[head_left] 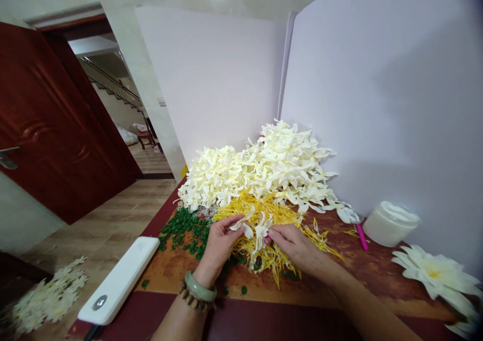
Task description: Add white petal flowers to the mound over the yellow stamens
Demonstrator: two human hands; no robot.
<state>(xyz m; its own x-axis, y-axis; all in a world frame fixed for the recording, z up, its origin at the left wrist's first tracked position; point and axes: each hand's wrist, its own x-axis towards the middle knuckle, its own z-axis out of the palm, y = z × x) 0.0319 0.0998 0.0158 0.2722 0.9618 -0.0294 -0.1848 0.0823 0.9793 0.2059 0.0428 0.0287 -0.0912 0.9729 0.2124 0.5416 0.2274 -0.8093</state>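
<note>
My left hand (219, 243), with a green bangle and a bead bracelet at the wrist, pinches a white artificial flower piece (243, 224) between thumb and fingers. My right hand (292, 243) is closed on a second white flower piece (261, 229) right beside it. Both hands hover over a heap of yellow stamen strands (264, 212). Behind that rises a big pile of white petals (264, 170). Small green pieces (183, 228) lie scattered to the left of my left hand.
A white slab-shaped device (118, 280) lies at the brown table's (377, 275) left edge. A white jar (390, 224) and pink pen (362, 236) sit at right, a finished white flower (437, 275) nearer. White boards stand behind; more petals (47, 295) lie at lower left.
</note>
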